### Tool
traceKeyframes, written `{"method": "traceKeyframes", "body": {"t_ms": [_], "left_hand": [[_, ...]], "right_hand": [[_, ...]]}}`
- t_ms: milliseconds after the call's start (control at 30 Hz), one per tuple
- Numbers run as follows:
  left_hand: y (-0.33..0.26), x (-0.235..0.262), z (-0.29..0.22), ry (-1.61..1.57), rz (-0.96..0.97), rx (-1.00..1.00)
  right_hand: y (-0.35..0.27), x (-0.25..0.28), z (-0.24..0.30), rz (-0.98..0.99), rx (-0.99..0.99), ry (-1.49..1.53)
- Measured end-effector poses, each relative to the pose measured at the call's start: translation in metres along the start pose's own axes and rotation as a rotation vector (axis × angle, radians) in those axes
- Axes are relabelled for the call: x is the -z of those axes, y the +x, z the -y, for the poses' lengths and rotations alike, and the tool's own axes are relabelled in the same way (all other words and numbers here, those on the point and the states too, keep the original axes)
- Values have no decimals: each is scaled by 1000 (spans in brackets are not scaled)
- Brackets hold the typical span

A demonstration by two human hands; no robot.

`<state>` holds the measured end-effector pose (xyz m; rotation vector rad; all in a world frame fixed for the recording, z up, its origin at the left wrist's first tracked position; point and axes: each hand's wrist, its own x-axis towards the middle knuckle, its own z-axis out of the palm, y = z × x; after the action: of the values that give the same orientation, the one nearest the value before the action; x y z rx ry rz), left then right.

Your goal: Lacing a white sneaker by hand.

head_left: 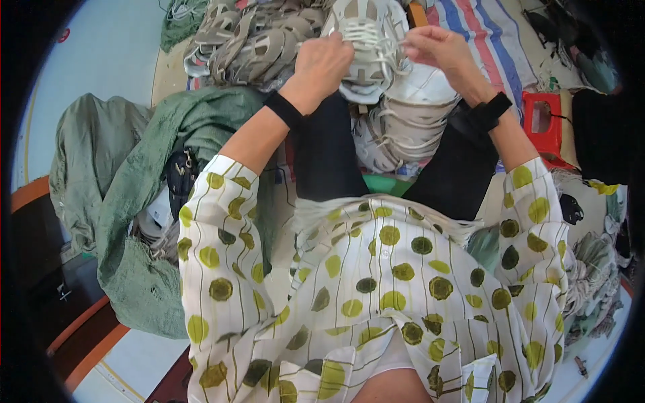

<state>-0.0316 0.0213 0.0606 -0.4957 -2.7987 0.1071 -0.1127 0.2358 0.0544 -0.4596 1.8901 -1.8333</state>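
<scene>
A white-and-grey sneaker upper [363, 30] lies in front of me at the top of the view, with white shoelaces [363, 33] crossing its middle. At its left edge is my left hand [324, 66], fingers closed and pressed against it; what they pinch is hidden. My right hand [440, 54] is raised just off the shoe's right side, thumb and fingertips pinched together on what looks like a thin white lace. Beneath the shoe, between my knees, sits a stack of white-and-beige uppers [410, 124] with loose laces hanging.
A heap of grey-brown shoe uppers [259, 47] lies at the far left on a striped woven sheet [480, 40]. Right of my leg stands a red plastic stool [543, 124]. Green sacking [144, 269] spreads on my left, and bundled laces [591, 275] hang at the right.
</scene>
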Motion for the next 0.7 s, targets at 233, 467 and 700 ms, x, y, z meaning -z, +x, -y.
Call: {"method": "traceKeyframes", "body": {"t_ms": [233,467,700], "left_hand": [[-40,-48,23,-981,34,683],[-38,-60,21,-1016,-126,623],[-29,-7,-10,-740,-396,423]], "right_hand": [[10,-12,-42,0,-114,130],[8,-8,-21,-77,-106,329],[18,30,4,-397,67,438]]}}
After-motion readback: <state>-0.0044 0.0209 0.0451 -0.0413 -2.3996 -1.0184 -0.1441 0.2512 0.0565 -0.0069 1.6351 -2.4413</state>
